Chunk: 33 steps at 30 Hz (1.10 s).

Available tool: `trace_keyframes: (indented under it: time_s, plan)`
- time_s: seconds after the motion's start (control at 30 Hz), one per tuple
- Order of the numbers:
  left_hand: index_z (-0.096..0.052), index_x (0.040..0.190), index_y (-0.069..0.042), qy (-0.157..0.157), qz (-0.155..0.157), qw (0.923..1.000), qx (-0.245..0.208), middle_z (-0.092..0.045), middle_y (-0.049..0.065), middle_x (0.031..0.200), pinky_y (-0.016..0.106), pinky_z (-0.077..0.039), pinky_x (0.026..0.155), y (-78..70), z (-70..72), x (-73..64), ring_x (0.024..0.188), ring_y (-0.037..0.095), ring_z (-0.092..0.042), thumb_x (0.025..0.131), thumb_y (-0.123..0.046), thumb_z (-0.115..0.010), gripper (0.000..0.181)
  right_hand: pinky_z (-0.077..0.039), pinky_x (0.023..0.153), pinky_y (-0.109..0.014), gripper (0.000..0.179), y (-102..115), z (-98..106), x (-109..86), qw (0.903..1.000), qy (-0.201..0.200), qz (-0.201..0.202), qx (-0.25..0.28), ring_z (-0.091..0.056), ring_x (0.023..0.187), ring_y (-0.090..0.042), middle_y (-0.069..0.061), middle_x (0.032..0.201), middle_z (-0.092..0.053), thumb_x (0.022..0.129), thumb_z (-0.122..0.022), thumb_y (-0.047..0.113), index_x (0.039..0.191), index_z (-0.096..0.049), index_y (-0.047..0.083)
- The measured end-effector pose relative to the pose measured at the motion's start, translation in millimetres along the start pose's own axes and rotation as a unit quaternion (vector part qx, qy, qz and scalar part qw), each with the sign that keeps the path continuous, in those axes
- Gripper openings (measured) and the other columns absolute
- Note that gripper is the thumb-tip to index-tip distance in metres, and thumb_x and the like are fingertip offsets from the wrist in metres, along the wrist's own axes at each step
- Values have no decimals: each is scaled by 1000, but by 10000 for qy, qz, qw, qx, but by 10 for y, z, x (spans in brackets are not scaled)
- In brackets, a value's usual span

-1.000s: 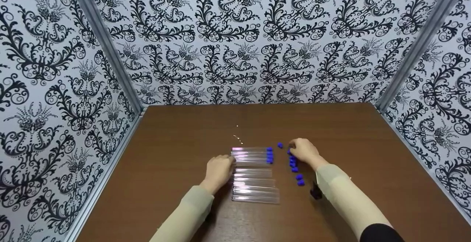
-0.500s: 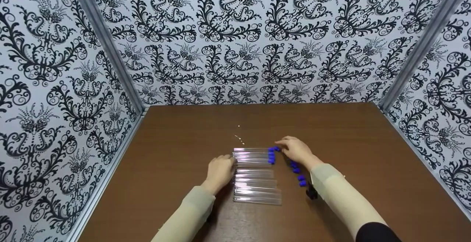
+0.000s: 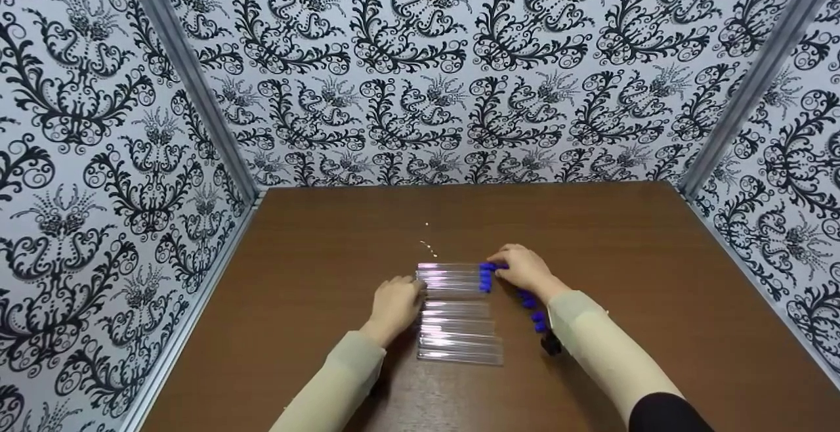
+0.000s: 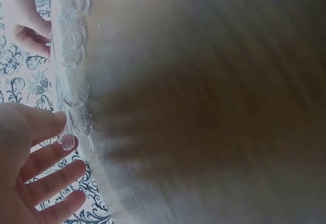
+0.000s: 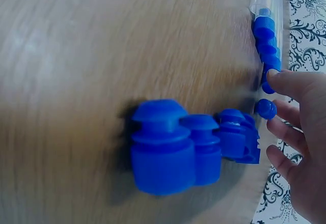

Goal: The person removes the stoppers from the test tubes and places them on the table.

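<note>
In the head view, several clear test tubes (image 3: 459, 327) lie side by side on the brown table, round ends to the left. Blue stoppers (image 3: 485, 280) sit in the open ends of the farthest ones. My left hand (image 3: 396, 305) is at the round ends; the left wrist view shows its thumb and index finger pinching one tube's tip (image 4: 66, 142), other fingers spread. My right hand (image 3: 525, 268) pinches a blue stopper (image 5: 267, 84) at the far end of the stoppered row, its index fingertip hidden. Another loose stopper (image 5: 266, 109) lies close by its fingers.
More loose blue stoppers (image 3: 539, 321) stand in a line right of the tubes, partly under the right forearm. A black object (image 3: 551, 344) is at the right wrist. Small bright specks (image 3: 428, 246) show beyond the tubes. Patterned walls (image 3: 420, 90) enclose the table (image 3: 315, 235).
My right hand has moved left from the loose stoppers to the open end of the farthest tube, bringing a stopper there. The left hand stays at the round ends.
</note>
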<state>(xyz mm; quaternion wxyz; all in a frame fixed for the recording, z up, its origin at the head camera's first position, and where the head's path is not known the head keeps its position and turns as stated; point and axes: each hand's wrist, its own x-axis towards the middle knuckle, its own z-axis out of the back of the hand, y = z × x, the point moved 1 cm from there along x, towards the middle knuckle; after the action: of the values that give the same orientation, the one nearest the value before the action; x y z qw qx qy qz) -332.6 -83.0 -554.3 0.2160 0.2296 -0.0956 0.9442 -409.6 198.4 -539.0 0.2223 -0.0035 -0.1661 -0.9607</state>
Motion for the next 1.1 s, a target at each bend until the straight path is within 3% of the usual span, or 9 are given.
trace_keyframes:
  time_s: [0.2,0.33,0.6,0.8,0.97,1.1]
  plan:
    - [-70,86,-13,168,-18,9998,39,-68,2,83,43,-52,69,-1,16,4,77,24,-63,84,-16,-67,4,-47,92,-48,24,10,6,-12,9998,-134,-120,64,-60,106,-30,-7,111,-65,88,-67,12,111,-73,9]
    - [-69,83,-12,98,-100,9999,100,-68,2,80,43,-52,67,-7,23,2,75,24,-63,85,-16,-65,5,-49,88,-47,23,6,32,-37,9996,-198,-208,62,-62,101,-30,-9,107,-66,88,-68,13,109,-72,6]
    - [-69,81,-12,66,-106,9997,207,-68,2,78,42,-52,66,-9,17,11,73,24,-63,85,-18,-66,9,-50,85,-50,23,-70,87,-75,9948,-270,-886,421,-62,101,-36,-16,107,-67,86,-69,16,104,-71,1]
    - [-70,79,-14,215,-28,9997,122,-67,2,77,43,-52,67,-26,11,17,73,24,-63,85,-16,-67,7,-52,77,-48,23,-169,110,-121,9894,-232,-1351,470,-65,88,-31,-14,99,-69,86,-70,21,99,-71,2]
    - [-69,77,-15,420,7,9991,87,-68,2,78,41,-52,66,-28,-2,26,74,24,-63,81,-11,-68,5,-50,63,-41,19,-198,138,-157,9860,-189,-1600,422,-60,68,-21,-4,81,-67,85,-72,26,84,-70,7]
    - [-67,74,-15,540,-8,9984,139,-67,1,76,40,-52,62,-22,-11,28,73,24,-64,76,-7,-69,9,-37,48,-32,30,-210,150,-173,9837,-172,-1751,361,-40,49,-14,4,56,-49,85,-71,28,63,-57,12]
